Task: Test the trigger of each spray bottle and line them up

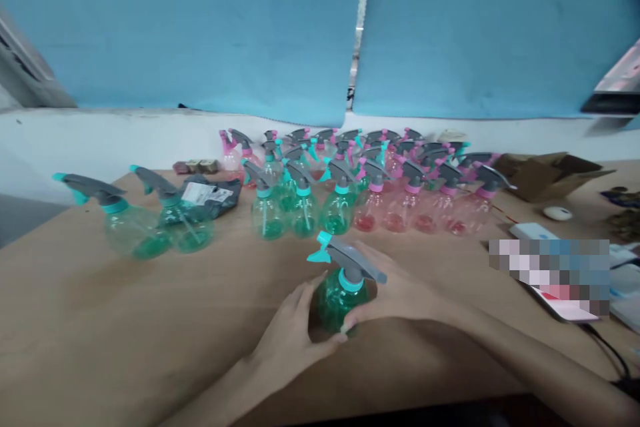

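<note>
Background: blue panels (210, 33) behind a brown wooden counter (220, 373).
Bottle rows (337, 213): clear green and pink plastic spray bottles.
Held bottle (330, 300): round, transparent green plastic, grey-and-turquoise-topped; in front of the bottle rows.
Left hand (290, 327): fingers curved around its left side.
Right hand (400, 290): fingers closed on its right side.

A brown table (150, 320) bears green spray bottles (336, 215), pink spray bottles (367, 215) and a cardboard box (543, 175)

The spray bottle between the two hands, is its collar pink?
No, the green spray bottle between the left hand and right hand has a turquoise collar.
</note>
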`<move>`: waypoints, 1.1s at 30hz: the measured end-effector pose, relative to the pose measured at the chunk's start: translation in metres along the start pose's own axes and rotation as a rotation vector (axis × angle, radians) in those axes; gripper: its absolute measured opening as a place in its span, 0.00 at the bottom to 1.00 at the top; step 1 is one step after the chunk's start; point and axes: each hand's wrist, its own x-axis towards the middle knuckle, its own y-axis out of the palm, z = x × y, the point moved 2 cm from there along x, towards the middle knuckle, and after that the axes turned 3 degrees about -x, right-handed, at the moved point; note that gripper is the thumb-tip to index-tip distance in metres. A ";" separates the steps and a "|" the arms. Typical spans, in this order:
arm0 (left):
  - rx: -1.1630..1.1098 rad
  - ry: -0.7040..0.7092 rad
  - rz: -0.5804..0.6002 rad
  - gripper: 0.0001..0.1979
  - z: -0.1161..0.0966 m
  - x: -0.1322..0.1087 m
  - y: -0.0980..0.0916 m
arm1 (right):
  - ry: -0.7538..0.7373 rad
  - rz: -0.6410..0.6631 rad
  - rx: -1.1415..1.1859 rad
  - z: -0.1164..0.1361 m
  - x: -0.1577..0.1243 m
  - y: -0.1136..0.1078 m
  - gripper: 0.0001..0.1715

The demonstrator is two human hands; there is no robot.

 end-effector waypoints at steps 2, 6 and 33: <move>0.026 0.043 0.026 0.36 -0.004 0.013 0.012 | -0.014 -0.060 0.076 -0.006 -0.002 -0.008 0.39; 0.064 0.106 0.049 0.38 -0.007 0.037 0.031 | -0.074 -0.190 0.165 -0.021 -0.001 -0.016 0.32; 0.362 0.212 0.146 0.42 0.018 0.096 0.038 | -0.111 -0.340 0.283 -0.070 0.018 -0.034 0.23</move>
